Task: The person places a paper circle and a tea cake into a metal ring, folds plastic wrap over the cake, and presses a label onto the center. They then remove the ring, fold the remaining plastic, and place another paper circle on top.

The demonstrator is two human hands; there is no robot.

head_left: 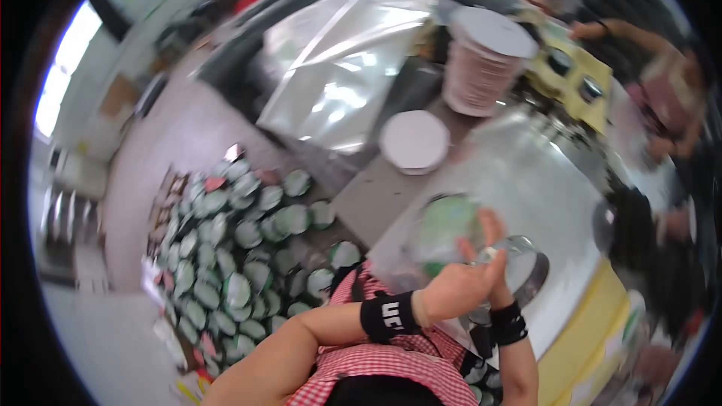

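Green-faced round piece (445, 231), clear or glossy on top, is up at chest height in the lower middle of the frame, over a silver sheet (541, 180) that covers the table. Blurred, so whether it is a lid or a tin is not readable.

Left hand (460, 287): arm comes in from the lower left with a black wristband (388, 316). The back of the hand faces the camera. Fingers (490, 227) are stretched upward and a little apart, lying against the right edge of the green piece. Cannot tell whether they actually clasp it.

Right hand: only the forearm and its black band (510, 325) show, rising from the bottom edge. The hand itself is hidden behind the left, so its finger state cannot be told. It comes up just below a round metal tin (528, 269), which sits just right of the left hand's fingers and touches or overlaps the green piece.

Progress, as a judgement: one piece is in hand, not yet set down. A large heap of similar green rounds (241, 256) lies on the floor at centre left. Whether that heap is finished stock or still waiting is unclear.

Also on the table:
- white disc (414, 140), middle
- pink stack with a white top (485, 60), upper right
- foil bag (338, 68), upper middle

Another person (665, 90) works at the far upper right.
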